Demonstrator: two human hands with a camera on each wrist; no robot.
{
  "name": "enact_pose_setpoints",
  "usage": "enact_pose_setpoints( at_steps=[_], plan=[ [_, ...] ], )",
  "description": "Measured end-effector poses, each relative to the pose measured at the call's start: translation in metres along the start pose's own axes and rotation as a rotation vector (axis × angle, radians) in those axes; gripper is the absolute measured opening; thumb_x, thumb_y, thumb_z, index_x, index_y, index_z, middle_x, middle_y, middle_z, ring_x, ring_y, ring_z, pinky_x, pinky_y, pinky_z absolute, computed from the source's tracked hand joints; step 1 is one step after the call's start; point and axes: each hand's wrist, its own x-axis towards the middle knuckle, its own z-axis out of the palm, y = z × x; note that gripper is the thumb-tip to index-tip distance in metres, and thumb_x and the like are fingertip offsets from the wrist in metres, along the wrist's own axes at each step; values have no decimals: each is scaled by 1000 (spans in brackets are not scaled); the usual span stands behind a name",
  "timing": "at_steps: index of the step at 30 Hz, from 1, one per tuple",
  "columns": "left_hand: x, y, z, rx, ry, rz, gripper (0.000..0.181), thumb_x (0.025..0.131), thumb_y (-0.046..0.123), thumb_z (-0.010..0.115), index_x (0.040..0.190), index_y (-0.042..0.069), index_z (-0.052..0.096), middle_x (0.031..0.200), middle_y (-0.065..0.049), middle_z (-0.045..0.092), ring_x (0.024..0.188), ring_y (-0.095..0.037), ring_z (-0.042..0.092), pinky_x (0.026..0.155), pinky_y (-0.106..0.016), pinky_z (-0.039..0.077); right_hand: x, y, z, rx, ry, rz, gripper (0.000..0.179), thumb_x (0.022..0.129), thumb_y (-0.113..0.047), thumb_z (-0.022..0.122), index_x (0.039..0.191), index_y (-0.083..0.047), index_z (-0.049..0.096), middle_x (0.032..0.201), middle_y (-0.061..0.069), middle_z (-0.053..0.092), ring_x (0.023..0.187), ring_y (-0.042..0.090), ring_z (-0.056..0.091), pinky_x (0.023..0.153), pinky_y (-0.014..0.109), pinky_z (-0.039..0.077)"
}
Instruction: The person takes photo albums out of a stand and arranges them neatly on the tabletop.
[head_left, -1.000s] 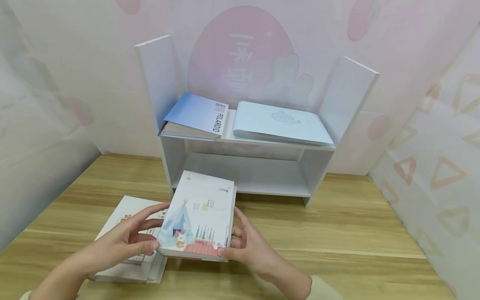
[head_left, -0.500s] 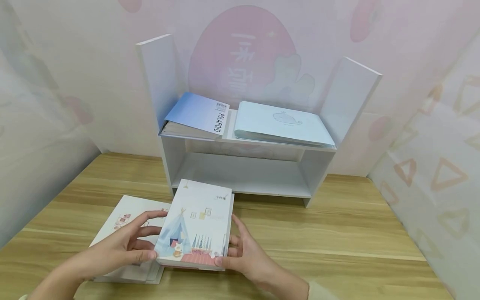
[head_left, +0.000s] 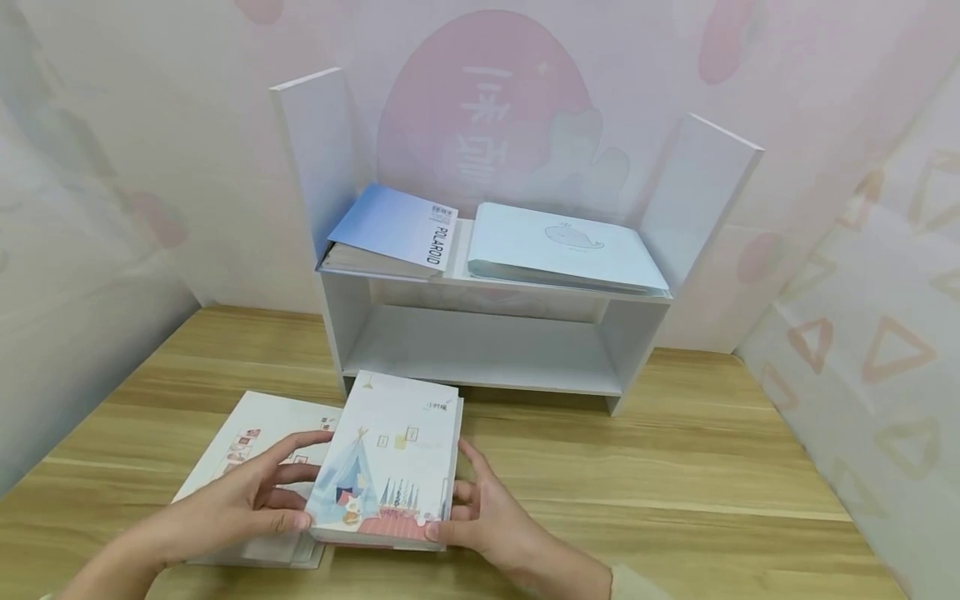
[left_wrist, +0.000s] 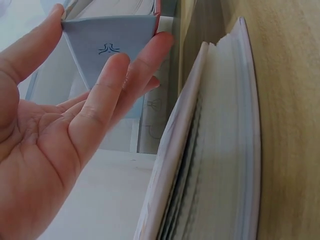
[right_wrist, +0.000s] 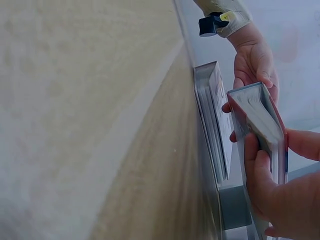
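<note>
Both hands hold a thick white photo album [head_left: 405, 417] whose cover shows a blue tent and a small animal. My left hand [head_left: 232, 504] pinches its left side, thumb at the front corner. In the left wrist view the fingers reach below the album's pale blue spine [left_wrist: 110, 45]. On the opposite side my right hand [head_left: 498, 517] grips the page edge, thumb on the cover's front corner and fingers curled beneath. A second white album [head_left: 273, 412] lies flat on the table at the left, partly hidden by my left hand and the held album.
Behind the albums stands a white two-tier desk shelf [head_left: 483, 350] with tall side panels. On its upper tier lie a blue POLAROID album [head_left: 397, 229] and a pale blue album with a whale [head_left: 555, 242]. The wood-grain table [head_left: 675, 467] is bounded by fabric-covered walls.
Both hands have brought the held album toward me and slightly left, away from the shelf. The second album and the shelf's albums stay in place.
</note>
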Motion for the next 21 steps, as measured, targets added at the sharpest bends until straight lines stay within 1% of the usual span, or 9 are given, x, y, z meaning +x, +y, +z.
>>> enact_pose_setpoints(
  at_steps=[4, 6, 12, 16, 18, 21],
  plan=[
    [-1, -2, 0, -14, -21, -41, 76, 99, 8, 58, 157, 11, 9, 144, -49, 28, 111, -4, 63, 86, -20, 54, 0, 2, 2, 4, 7, 16, 111, 79, 18, 67, 160, -13, -3, 126, 18, 64, 104, 30, 70, 81, 31, 59],
    [-2, -4, 0, -32, -30, -51, 75, 99, 8, 58, 157, 11, 9, 143, -49, 30, 111, -5, 63, 86, -21, 55, 0, 3, 3, 1, 10, 20, 111, 79, 18, 67, 160, -11, -3, 124, 18, 64, 103, 30, 70, 80, 31, 59],
    [-1, -6, 0, -77, -66, -44, 72, 100, 6, 57, 155, 4, 10, 142, -45, 36, 113, -6, 64, 87, -23, 56, 1, 6, 2, 10, 2, 25, 109, 80, 16, 68, 159, -9, -3, 119, 16, 67, 93, 23, 71, 70, 24, 57],
    [-1, -8, -1, -109, -93, -42, 72, 100, 6, 55, 154, 0, 8, 143, -47, 34, 116, -4, 62, 89, -22, 55, 2, 9, 2, 29, -13, 21, 108, 81, 15, 67, 159, -9, -3, 119, 17, 67, 90, 20, 71, 70, 24, 56],
    [0, -8, -1, -106, -99, -44, 72, 101, 6, 55, 154, -1, 7, 143, -48, 33, 117, 0, 61, 90, -20, 54, 2, 10, 2, 32, -16, 20, 108, 81, 16, 67, 159, -9, -3, 118, 17, 67, 90, 20, 71, 72, 25, 57],
    [1, -7, -1, -80, -93, -69, 73, 100, 8, 56, 155, 0, 9, 143, -47, 34, 117, 6, 59, 90, -18, 53, 2, 10, 2, 31, -15, 22, 107, 80, 17, 67, 159, -9, -1, 118, 16, 67, 91, 20, 71, 74, 26, 58]
  ],
)
